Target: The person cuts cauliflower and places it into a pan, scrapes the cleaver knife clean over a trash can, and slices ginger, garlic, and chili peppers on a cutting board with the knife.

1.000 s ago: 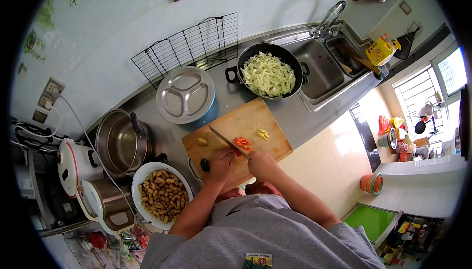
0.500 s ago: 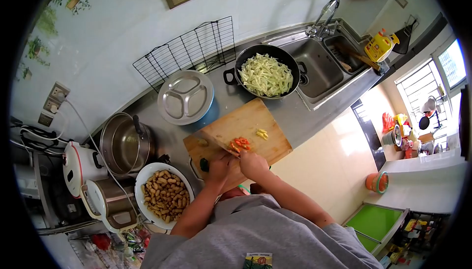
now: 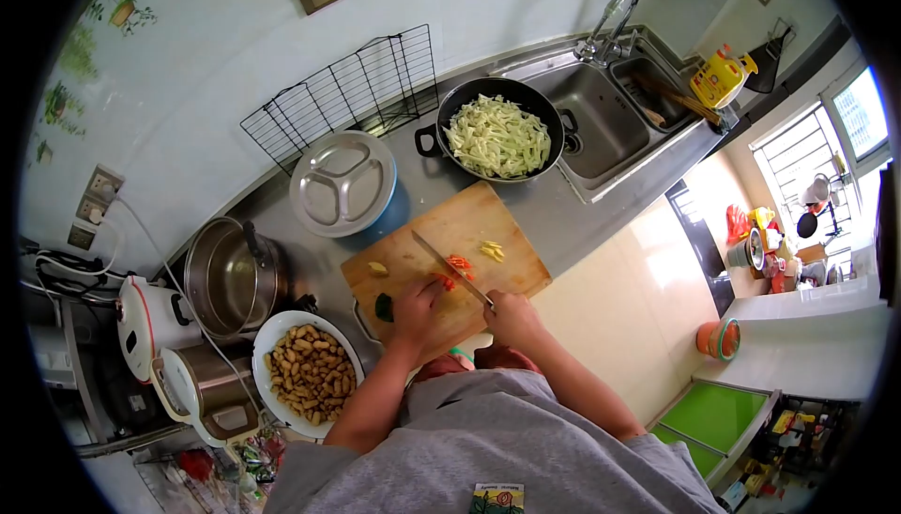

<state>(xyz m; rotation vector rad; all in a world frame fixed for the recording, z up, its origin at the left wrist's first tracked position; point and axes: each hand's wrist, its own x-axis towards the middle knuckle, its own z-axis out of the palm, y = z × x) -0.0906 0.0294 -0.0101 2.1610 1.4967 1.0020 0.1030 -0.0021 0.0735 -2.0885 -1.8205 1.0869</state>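
My right hand is closed around the handle of a kitchen knife, whose blade points up and left over the wooden cutting board. My left hand rests on the board with its fingers curled, fingertips at the red pepper. Cut red pepper pieces lie along the blade, partly hidden by it. Pale yellow strips form a small pile to the right. Left of the blade are a small yellowish piece and a dark green piece beside my left hand.
Behind the board stand a black pan of shredded pale green vegetable and a divided metal plate atop a blue container. A sink lies beyond. Leftward are a bowl of peanuts, a steel pot and a rice cooker.
The knife has swung round to point more away from me, and my right hand has moved right. My hands, close together before, are now apart. The view has shifted slightly.
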